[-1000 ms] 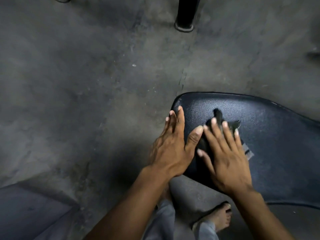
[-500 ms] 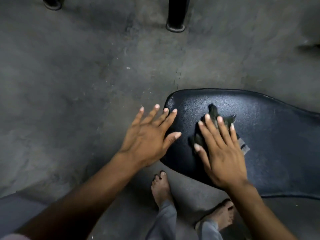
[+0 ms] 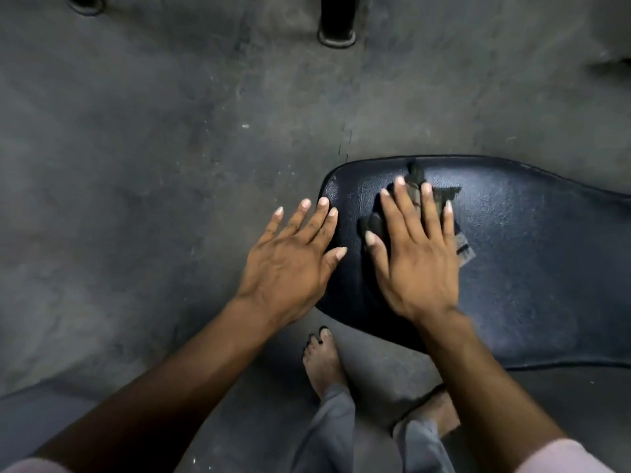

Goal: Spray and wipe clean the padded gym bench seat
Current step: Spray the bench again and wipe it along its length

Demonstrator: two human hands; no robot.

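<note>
Since half a second ago the left hand (image 3: 290, 264) has returned, fingers spread and empty, tips touching the dark blue padded vinyl bench seat (image 3: 532, 268) edge. The right hand (image 3: 415, 257) presses flat, ungripped, on the limp dark rag (image 3: 438, 199) under its fingers; the soft cloth likely slides easily if pinned by the palm

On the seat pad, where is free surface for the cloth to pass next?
Free: the wide stretch of the seat pad right of the right hand and cloth. Crowded: the rounded left end, where the left hand rests at the edge.
</note>
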